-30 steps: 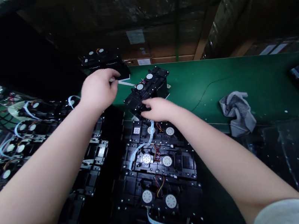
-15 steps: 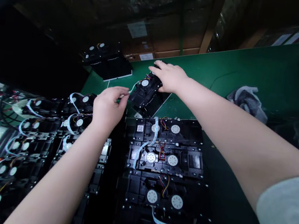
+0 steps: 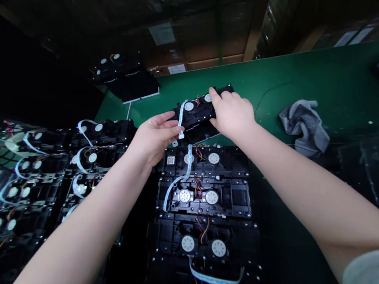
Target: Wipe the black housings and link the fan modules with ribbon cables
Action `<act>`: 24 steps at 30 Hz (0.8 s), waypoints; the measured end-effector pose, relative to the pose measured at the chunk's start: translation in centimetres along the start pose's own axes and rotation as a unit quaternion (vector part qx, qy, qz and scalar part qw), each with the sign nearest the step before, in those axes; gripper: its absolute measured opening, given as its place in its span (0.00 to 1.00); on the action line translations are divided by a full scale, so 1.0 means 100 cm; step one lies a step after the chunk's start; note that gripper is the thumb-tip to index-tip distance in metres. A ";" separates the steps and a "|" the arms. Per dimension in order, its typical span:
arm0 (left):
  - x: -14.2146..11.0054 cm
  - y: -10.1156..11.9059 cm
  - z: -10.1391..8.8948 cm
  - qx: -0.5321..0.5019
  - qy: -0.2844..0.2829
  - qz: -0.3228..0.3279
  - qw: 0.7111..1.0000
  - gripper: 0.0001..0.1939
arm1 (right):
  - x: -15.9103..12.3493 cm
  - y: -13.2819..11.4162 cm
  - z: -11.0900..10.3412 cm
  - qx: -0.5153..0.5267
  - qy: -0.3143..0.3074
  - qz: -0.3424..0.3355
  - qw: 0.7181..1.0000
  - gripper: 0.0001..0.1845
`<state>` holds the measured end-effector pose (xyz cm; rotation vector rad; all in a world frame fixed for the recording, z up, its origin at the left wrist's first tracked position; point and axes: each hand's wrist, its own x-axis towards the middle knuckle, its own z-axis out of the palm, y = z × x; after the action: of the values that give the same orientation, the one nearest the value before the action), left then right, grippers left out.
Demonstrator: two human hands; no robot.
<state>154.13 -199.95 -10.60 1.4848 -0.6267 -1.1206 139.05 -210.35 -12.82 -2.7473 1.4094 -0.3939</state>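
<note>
My right hand (image 3: 231, 115) grips the far end of a black plastic module with white round discs (image 3: 196, 114), holding it above the green mat. My left hand (image 3: 156, 137) lies palm up below the module's near end. Its fingertips are against a white-and-blue flat ribbon cable (image 3: 181, 119) that hangs from the module. I cannot tell whether those fingers pinch the cable. The module's underside is hidden.
Several similar modules stand in a stack (image 3: 204, 197) just below my hands, and more lie in rows at the left (image 3: 94, 155). A grey cloth (image 3: 303, 126) lies on the green mat (image 3: 328, 82). Plastic-wrapped cardboard boxes (image 3: 194, 22) line the far side.
The module has swung round to lie more crosswise, with my right hand now at its far end. My left hand has moved up and right to the ribbon cable, which now shows on the module.
</note>
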 end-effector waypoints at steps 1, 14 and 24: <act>0.001 0.001 0.000 -0.007 -0.013 -0.025 1.000 0.23 | -0.003 0.002 0.000 0.007 -0.004 0.000 1.000 0.37; 0.015 -0.007 0.007 0.262 -0.169 0.013 0.950 0.06 | -0.053 -0.017 -0.026 0.188 0.039 -0.048 0.980 0.14; 0.033 -0.029 -0.003 0.359 -0.216 0.083 0.904 0.09 | -0.077 -0.022 -0.003 0.245 -0.079 -0.153 0.954 0.14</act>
<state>155.18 -201.95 -14.38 1.7438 -1.5776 -1.1473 136.45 -202.84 -13.86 -2.5038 0.7223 -0.4481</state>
